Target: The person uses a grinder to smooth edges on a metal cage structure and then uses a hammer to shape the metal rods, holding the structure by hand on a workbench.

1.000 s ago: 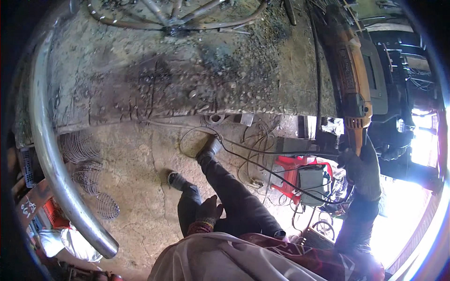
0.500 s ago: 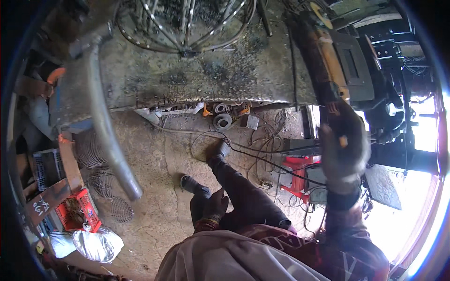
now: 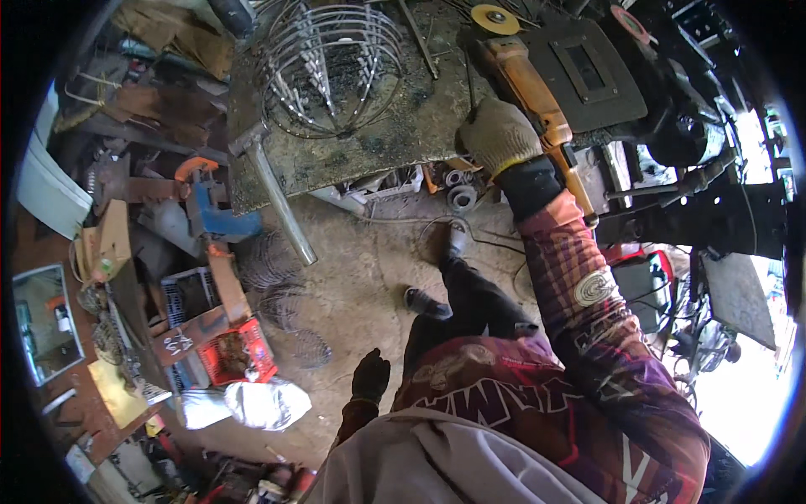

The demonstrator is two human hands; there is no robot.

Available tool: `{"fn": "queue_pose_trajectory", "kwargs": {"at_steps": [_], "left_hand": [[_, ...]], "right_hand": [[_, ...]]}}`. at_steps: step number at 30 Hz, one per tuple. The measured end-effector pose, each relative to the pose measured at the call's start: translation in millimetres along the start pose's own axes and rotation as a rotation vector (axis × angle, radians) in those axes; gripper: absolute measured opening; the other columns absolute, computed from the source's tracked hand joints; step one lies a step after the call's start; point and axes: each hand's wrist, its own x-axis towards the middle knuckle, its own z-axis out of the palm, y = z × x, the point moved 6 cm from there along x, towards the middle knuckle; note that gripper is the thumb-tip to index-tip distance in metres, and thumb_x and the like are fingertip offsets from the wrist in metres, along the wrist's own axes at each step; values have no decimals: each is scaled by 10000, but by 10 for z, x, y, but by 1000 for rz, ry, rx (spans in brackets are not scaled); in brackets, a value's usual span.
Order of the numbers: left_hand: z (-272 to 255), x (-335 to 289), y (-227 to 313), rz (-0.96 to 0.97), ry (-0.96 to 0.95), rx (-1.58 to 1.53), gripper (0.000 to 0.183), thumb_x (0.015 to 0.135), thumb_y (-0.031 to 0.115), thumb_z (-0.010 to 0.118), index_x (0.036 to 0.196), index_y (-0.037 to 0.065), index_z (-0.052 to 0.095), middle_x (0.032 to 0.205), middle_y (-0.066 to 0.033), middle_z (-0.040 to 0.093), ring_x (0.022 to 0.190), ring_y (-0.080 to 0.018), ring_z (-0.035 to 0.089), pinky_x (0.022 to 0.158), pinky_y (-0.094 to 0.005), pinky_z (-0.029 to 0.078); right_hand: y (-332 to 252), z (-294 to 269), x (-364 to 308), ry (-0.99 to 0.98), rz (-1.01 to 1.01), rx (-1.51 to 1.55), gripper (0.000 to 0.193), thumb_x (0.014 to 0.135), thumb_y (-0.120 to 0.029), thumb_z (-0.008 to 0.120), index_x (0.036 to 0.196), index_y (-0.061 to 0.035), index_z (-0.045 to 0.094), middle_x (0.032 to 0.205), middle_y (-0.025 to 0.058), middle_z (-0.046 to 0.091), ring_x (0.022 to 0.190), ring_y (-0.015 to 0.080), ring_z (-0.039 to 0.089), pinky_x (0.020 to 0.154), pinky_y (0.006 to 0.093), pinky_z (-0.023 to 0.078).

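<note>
The grip of the right hand [image 3: 497,134], in a pale work glove, is closed around the body of the orange angle grinder [image 3: 527,84], which lies at the right end of the bench [image 3: 369,151] with its yellow disc [image 3: 494,18] pointing away, beside the round wire cage [image 3: 327,71]. The left hand [image 3: 370,375], in a dark glove, hangs low by the hip, its fingers loosely curled and nothing held. The step in hand is judged to be the taking up of the grinder; for the next move a firm hold is called for, with the disc kept off the cage.

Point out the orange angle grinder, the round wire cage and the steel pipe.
orange angle grinder [image 3: 527,80], head view, on its orange body.
round wire cage [image 3: 327,71], head view, on its curved wires.
steel pipe [image 3: 281,206], head view, mid-shaft.
</note>
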Motion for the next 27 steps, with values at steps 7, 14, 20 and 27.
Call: {"fn": "queue_pose_trajectory", "kwargs": {"at_steps": [7, 14, 20, 27], "left_hand": [[-798, 165, 344, 13, 51, 15, 297, 994, 241, 636, 1198, 43, 722, 1234, -167, 718, 1129, -314, 683, 1011, -417, 539], [-1504, 852, 1156, -434, -7, -1271, 356, 1008, 238, 679, 1282, 10, 674, 1109, -91, 717, 1064, -241, 693, 962, -382, 549], [-2958, 1086, 2561, -17, -21, -499, 409, 987, 49, 684, 1388, 14, 610, 1269, -123, 706, 1118, -187, 678, 963, -343, 551], [-3557, 1509, 2654, 170, 44, -557, 418, 990, 57, 669, 1391, -19, 579, 1210, -159, 712, 1009, -214, 705, 872, -338, 573]], "right_hand": [[90, -43, -541, -124, 18, 421, 300, 922, -254, 599, 1000, 22, 689, 958, 290, 707, 965, 486, 688, 837, 532, 557], [327, 170, -833, -281, 216, 1074, 369, 1032, -235, 532, 1267, 24, 650, 863, 170, 685, 804, 268, 690, 773, 375, 545], [309, 37, -966, -213, 53, 847, 355, 1071, -239, 566, 1293, 26, 647, 868, 136, 693, 761, 212, 691, 725, 342, 546], [283, -31, -805, -241, 158, 795, 367, 1020, -213, 608, 1310, 1, 675, 976, 214, 746, 893, 339, 723, 788, 410, 567]]}}
